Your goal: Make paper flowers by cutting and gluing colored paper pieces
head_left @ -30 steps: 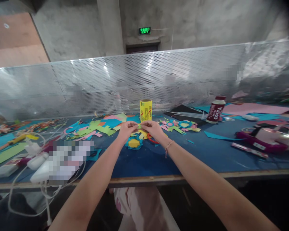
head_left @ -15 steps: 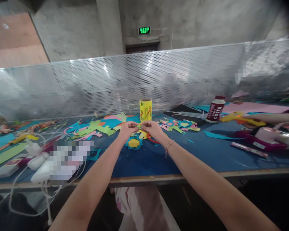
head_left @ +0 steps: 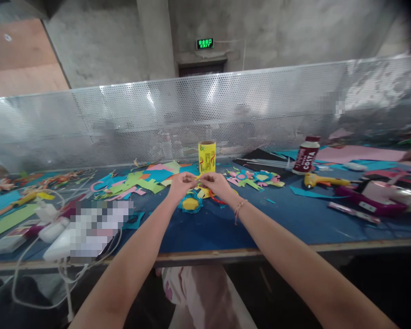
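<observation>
One pinched scrap point(head_left: 198, 179) has an unclear long axis.

Bare forearms point(head_left: 139, 249) outstretched, hands point(head_left: 182, 186) point(head_left: 218, 186) close together, fingers point(head_left: 208, 176) bent, pinching.

Left hand point(head_left: 181, 186) and right hand point(head_left: 216, 183) come together over the blue table point(head_left: 205, 233), fingertips pinching a small scrap point(head_left: 198, 179), mostly hidden! Below them sits a blue-and-yellow paper flower point(head_left: 191, 204); behind, a yellow tube point(head_left: 207, 157) stands upright. Off right, a yellow glue gun point(head_left: 325, 180) lies near a bottle point(head_left: 306, 156).
</observation>
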`<action>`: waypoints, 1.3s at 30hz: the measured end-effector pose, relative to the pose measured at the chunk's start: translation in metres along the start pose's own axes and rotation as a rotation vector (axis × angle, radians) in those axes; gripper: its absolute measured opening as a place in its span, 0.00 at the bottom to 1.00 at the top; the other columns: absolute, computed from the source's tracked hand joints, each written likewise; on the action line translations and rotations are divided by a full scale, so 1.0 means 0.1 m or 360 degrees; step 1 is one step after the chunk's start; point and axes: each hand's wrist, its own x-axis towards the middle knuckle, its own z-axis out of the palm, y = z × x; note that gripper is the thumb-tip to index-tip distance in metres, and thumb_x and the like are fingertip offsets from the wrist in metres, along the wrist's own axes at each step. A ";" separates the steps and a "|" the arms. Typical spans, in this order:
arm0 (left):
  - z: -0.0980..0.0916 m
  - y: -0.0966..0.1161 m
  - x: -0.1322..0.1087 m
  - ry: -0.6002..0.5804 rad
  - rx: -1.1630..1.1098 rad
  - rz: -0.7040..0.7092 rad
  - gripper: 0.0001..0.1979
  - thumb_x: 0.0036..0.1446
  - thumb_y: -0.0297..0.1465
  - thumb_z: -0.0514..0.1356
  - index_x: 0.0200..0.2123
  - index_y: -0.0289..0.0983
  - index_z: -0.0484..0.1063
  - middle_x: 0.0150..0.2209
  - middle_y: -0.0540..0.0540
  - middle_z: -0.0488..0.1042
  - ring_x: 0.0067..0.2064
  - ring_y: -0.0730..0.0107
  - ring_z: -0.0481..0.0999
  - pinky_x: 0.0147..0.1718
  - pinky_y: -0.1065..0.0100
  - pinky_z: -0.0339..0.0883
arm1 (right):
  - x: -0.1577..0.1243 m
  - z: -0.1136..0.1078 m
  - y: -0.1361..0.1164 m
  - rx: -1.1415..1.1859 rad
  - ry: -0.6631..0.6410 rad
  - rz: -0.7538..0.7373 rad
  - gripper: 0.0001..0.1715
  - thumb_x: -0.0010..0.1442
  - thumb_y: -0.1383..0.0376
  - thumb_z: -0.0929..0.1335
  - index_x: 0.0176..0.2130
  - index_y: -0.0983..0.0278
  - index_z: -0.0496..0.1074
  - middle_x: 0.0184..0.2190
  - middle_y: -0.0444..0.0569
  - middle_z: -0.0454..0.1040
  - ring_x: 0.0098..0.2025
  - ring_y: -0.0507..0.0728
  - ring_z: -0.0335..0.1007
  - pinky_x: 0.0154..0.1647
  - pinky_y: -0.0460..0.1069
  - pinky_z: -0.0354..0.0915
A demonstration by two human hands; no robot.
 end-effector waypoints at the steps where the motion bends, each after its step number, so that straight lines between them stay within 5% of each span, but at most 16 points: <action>1: 0.00 0.00 0.00 -0.0009 0.0009 0.0005 0.13 0.36 0.31 0.67 0.25 0.34 0.68 0.20 0.50 0.71 0.24 0.73 0.72 0.27 0.70 0.67 | 0.00 0.00 -0.01 -0.0046 0.0002 0.0006 0.07 0.47 0.63 0.66 0.26 0.66 0.70 0.23 0.46 0.71 0.25 0.50 0.67 0.28 0.46 0.64; 9: -0.01 -0.01 -0.02 -0.0113 0.0050 -0.0139 0.11 0.39 0.32 0.66 0.25 0.32 0.69 0.21 0.48 0.71 0.24 0.73 0.72 0.28 0.69 0.69 | -0.01 -0.03 -0.06 -0.0259 -0.0012 0.0044 0.07 0.48 0.66 0.65 0.21 0.66 0.67 0.18 0.43 0.68 0.22 0.50 0.65 0.26 0.46 0.63; 13: -0.02 -0.02 -0.01 -0.0063 0.0048 -0.0144 0.12 0.38 0.33 0.66 0.25 0.33 0.69 0.20 0.48 0.71 0.23 0.72 0.72 0.27 0.68 0.69 | 0.00 -0.02 -0.01 -0.0177 -0.0016 -0.0026 0.05 0.49 0.66 0.65 0.28 0.66 0.70 0.24 0.46 0.71 0.28 0.51 0.68 0.32 0.48 0.65; 16: -0.01 -0.04 0.00 -0.0028 -0.0074 -0.0187 0.11 0.39 0.33 0.66 0.25 0.33 0.69 0.21 0.48 0.72 0.23 0.72 0.73 0.28 0.69 0.68 | 0.01 -0.01 0.03 -0.0096 -0.0020 -0.0139 0.13 0.46 0.69 0.66 0.36 0.65 0.69 0.30 0.48 0.73 0.32 0.52 0.69 0.37 0.49 0.66; 26: 0.04 0.05 -0.05 0.0070 -0.0507 -0.0406 0.08 0.41 0.27 0.65 0.25 0.33 0.68 0.21 0.50 0.71 0.24 0.75 0.72 0.31 0.70 0.69 | 0.05 -0.02 0.10 0.0135 -0.0052 -0.0143 0.15 0.45 0.68 0.68 0.36 0.64 0.69 0.31 0.48 0.73 0.34 0.51 0.69 0.40 0.50 0.66; 39: 0.03 -0.05 -0.02 0.0020 -0.0113 -0.0219 0.07 0.45 0.29 0.63 0.27 0.33 0.68 0.23 0.48 0.71 0.27 0.72 0.73 0.30 0.68 0.69 | 0.07 -0.01 0.14 0.0300 0.0110 0.0117 0.14 0.43 0.67 0.69 0.35 0.64 0.70 0.27 0.47 0.73 0.29 0.51 0.70 0.33 0.48 0.68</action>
